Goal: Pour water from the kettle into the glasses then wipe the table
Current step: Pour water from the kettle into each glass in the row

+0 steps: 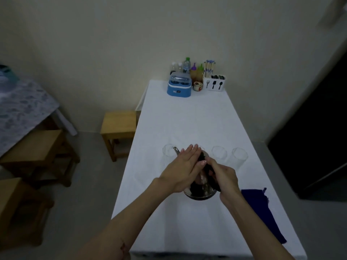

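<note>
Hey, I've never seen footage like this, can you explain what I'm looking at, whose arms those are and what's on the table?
There is one picture, from a camera worn on a person's head, looking down at their own bare arms. The left hand lies flat, fingers straight, on top of a shiny metal kettle. The right hand grips the kettle's black handle. Its spout points at a row of clear drinking glasses on the white-clothed table. A dark blue cloth lies to the right. At the far end stand a blue lidded box, bottles and a white cutlery holder.

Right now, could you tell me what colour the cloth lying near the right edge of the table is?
The cloth is dark blue, seen in the head view.
</note>
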Demonstrator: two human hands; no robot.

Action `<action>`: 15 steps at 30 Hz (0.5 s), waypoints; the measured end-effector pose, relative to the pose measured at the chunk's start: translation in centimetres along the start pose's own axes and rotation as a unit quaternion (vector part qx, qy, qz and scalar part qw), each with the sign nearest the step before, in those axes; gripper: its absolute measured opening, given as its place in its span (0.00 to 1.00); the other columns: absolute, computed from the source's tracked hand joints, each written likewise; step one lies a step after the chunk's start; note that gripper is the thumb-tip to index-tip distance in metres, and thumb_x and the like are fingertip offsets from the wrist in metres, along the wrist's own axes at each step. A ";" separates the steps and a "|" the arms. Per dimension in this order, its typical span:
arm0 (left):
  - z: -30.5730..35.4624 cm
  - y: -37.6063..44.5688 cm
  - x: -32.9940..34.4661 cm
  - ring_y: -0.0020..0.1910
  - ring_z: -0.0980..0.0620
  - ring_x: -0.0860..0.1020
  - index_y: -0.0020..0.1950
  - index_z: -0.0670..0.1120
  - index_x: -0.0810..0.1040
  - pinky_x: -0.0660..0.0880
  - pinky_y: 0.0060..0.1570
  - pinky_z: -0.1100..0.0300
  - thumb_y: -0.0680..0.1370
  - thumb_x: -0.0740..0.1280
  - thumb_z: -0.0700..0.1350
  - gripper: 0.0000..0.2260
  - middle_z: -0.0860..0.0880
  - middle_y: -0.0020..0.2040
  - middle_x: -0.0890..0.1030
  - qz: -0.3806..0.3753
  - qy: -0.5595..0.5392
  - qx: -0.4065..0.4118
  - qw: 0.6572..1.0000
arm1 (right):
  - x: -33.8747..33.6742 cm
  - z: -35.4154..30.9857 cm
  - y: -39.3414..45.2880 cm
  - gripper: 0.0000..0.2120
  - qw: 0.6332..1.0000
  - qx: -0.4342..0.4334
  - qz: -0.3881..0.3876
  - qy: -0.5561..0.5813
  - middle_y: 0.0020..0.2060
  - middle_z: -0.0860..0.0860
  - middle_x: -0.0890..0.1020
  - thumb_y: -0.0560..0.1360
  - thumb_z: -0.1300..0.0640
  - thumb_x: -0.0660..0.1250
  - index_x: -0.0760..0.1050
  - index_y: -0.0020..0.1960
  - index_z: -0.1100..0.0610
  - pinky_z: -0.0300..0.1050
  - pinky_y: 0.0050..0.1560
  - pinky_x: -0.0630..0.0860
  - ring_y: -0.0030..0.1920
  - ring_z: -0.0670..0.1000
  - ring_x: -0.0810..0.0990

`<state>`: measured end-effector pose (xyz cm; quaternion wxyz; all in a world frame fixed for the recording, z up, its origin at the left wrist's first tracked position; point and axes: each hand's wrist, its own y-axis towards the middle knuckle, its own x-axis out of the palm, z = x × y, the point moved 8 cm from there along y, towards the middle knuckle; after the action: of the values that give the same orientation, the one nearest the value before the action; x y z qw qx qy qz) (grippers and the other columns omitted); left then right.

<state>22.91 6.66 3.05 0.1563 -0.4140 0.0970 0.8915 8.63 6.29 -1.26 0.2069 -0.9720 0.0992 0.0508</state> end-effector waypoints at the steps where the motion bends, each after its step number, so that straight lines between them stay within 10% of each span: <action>1: -0.3 0.0 0.0 0.78 0.57 0.44 0.79 0.45 0.50 0.39 0.74 0.63 0.83 0.48 0.55 0.26 0.49 0.80 0.50 0.000 -0.013 -0.008 1.000 | 0.1 -0.2 0.2 0.25 1.000 -0.003 -0.003 -0.007 0.39 0.54 0.87 0.67 0.39 0.76 0.85 0.45 0.62 0.54 0.55 0.82 0.45 0.54 0.86; 15: -2.2 0.3 0.3 0.77 0.59 0.44 0.79 0.45 0.48 0.39 0.70 0.68 0.82 0.48 0.58 0.29 0.51 0.80 0.49 -0.005 -0.081 -0.052 0.995 | 1.0 -2.4 1.6 0.27 0.993 -0.045 -0.030 -0.106 0.37 0.52 0.87 0.64 0.33 0.76 0.85 0.38 0.59 0.54 0.54 0.82 0.45 0.54 0.85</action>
<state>24.18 5.80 1.39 0.1467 -0.3486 0.0355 0.9250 9.42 3.66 0.19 0.1732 -0.9721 0.0457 0.1516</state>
